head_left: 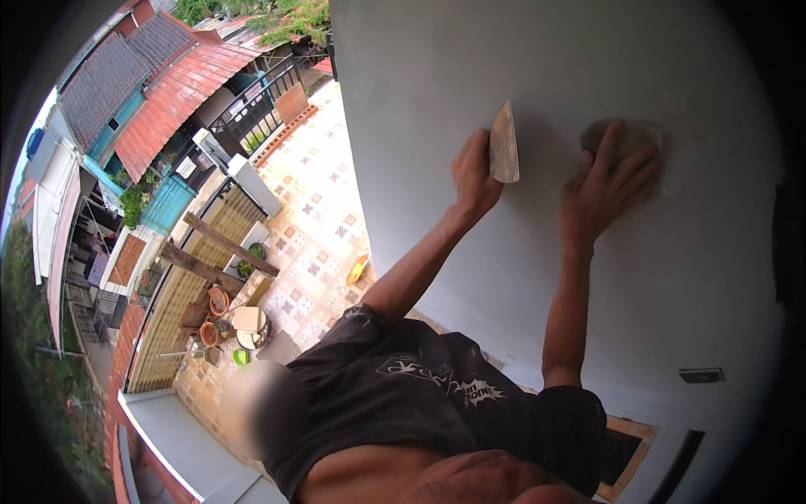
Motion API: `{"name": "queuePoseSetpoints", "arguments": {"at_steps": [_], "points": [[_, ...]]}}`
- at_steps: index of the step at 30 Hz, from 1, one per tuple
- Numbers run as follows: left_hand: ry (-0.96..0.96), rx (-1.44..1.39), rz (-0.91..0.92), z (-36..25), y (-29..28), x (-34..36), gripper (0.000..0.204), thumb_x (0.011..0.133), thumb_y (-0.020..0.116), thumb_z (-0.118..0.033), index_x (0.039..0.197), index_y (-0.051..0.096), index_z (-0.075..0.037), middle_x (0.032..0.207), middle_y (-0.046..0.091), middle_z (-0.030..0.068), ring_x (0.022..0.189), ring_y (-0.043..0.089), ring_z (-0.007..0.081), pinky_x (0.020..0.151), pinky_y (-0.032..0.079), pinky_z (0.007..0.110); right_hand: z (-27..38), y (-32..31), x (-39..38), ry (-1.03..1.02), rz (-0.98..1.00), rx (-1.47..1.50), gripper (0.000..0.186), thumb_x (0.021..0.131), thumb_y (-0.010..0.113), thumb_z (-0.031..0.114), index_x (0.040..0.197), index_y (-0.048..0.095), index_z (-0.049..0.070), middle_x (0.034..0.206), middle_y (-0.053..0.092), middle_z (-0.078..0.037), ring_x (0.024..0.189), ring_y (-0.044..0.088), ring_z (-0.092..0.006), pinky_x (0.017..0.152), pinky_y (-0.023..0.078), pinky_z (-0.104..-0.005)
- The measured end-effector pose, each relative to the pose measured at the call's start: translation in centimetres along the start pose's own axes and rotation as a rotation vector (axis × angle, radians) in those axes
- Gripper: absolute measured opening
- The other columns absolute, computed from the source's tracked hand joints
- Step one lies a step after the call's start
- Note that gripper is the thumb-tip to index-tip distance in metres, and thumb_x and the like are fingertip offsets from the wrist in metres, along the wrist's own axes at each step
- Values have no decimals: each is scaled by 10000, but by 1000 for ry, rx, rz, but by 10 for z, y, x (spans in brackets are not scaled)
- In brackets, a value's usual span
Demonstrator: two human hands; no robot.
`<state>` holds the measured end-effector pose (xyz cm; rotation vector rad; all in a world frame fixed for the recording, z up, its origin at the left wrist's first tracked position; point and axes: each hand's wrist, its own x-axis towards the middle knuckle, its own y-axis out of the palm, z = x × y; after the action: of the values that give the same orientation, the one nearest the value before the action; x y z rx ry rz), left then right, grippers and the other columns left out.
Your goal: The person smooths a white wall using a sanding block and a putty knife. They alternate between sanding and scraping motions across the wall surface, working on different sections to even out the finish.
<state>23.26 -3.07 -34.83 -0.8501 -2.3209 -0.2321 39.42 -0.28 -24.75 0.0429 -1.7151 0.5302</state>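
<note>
My left hand (472, 178) is shut on a flat metal scraper (504, 147), its tan blade pointing up and lying against the grey wall (420, 76). My right hand (606, 186) presses flat, fingers spread, on a brownish sanding pad (645, 133) against the same wall. The pad is a hand's width to the right of the scraper and mostly covered by my fingers. Both forearms reach up from my black printed shirt (420, 395).
Far below on the left lies a patterned tiled patio (315, 218) with clay pots (217, 304), a black railing (252, 109) and red roofs (180, 88). An orange object (358, 269) lies at the wall's foot. A window frame (625, 449) and a small vent (701, 375) sit at lower right.
</note>
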Motion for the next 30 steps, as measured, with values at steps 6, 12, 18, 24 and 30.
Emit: {"name": "queuePoseSetpoints", "arguments": {"at_steps": [6, 12, 18, 24, 30], "points": [[58, 34, -71, -2, 2, 0, 109, 834, 596, -36, 923, 533, -22, 805, 582, 132, 700, 561, 295, 650, 444, 399, -18, -12, 31, 92, -88, -9, 575, 1050, 483, 329, 1592, 305, 260, 1620, 229, -257, 1464, 247, -518, 1154, 188, -686], [46, 41, -85, -2, 6, 1, 145, 806, 627, -45, 882, 504, -27, 782, 568, 137, 692, 549, 328, 629, 434, 406, -4, -5, 21, -49, 7, 37, 589, 1026, 527, 353, 1571, 357, 207, 1626, 285, -186, 1472, 272, -469, 1171, 211, -646], [73, 65, -136, -2, 8, 2, 171, 787, 649, -68, 869, 506, -24, 768, 557, 146, 666, 542, 331, 598, 423, 412, 14, -26, 69, -217, 0, -84, 619, 1045, 481, 417, 1584, 319, 159, 1627, 322, -118, 1462, 333, -406, 1160, 261, -618], [65, 30, -144, -1, 7, 2, 192, 772, 672, -82, 878, 525, -21, 760, 563, 145, 657, 543, 330, 602, 431, 404, -30, 28, 81, -326, -118, -101, 615, 1046, 469, 445, 1580, 323, 178, 1623, 343, -76, 1448, 374, -363, 1168, 293, -559], [80, 13, -144, 0, 6, 1, 191, 770, 670, -80, 858, 511, -20, 739, 547, 145, 651, 537, 341, 598, 431, 406, 5, -35, 123, -465, -21, -207, 550, 1049, 476, 421, 1544, 386, 199, 1586, 400, -75, 1418, 426, -299, 1153, 345, -489]]}}
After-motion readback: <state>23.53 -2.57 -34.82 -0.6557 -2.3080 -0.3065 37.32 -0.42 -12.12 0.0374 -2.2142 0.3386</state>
